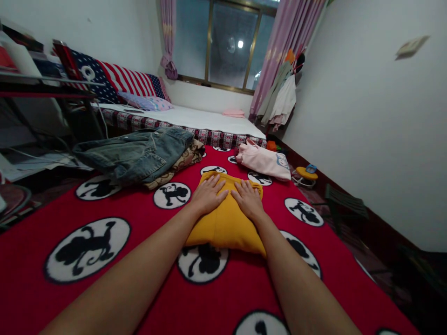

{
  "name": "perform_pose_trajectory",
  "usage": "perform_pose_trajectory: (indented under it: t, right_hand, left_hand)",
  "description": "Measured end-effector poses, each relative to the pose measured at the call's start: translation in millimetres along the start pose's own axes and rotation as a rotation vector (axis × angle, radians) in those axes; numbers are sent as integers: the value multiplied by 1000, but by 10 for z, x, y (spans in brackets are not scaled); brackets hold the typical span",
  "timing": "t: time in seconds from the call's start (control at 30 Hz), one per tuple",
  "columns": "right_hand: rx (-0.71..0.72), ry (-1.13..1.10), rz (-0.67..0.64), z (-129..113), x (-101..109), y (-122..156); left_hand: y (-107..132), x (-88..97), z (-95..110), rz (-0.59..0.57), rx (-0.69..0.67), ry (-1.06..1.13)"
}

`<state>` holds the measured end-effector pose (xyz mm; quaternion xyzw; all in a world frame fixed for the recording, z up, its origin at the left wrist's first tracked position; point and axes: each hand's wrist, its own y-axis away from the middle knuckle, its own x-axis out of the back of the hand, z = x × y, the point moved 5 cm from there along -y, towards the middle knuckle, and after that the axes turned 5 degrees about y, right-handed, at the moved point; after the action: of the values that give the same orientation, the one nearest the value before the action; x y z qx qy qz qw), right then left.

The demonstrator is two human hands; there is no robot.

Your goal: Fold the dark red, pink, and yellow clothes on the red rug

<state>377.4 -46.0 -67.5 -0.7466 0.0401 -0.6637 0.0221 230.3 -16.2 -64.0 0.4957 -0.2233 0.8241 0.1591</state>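
Note:
A folded yellow garment [226, 223] lies in the middle of a red blanket [146, 218] printed with black-and-white monkey circles. My left hand [208, 193] rests flat on the garment's far left part, fingers stretched out and open. My right hand [248, 197] lies flat beside it on the far right part, fingers also spread. Both palms press down on the cloth and neither hand holds anything.
A pile of denim jeans [139, 153] over a patterned brown cloth [181, 163] sits at the back left. A folded pink garment [263, 160] lies at the back right. Beyond are a bed [195, 118], a window, hanging clothes [279, 97], a small stool [305, 176] and a shelf at left.

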Motion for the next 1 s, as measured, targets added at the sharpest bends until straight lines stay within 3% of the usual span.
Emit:
perform_pose_trajectory:
  t: [0.37, 0.43, 0.53, 0.6, 0.67, 0.77, 0.93, 1.0]
  right_hand:
    - [-3, -66, 46, 3, -12, 1]
    - [2, -105, 99, 15, -3, 12]
    - [-46, -178, 309, 87, 81, 67]
    - [-157, -198, 468, 174, 151, 136]
    - [-277, -195, 532, 245, 189, 197]
    - [-358, -181, 485, 274, 203, 223]
    - [-513, -150, 419, 329, 197, 215]
    - [-513, -151, 386, 334, 180, 200]
  left_hand:
    - [6, -37, -30, 48, -64, 25]
    - [26, 1, -29, 129, -105, 70]
    - [76, 141, -97, 378, -98, 128]
    - [112, 222, -226, 526, 25, 156]
    - [134, 255, -372, 578, 177, 199]
    - [154, 270, -494, 555, 312, 235]
    - [189, 316, -473, 420, 432, 207]
    - [189, 337, -470, 375, 467, 220]
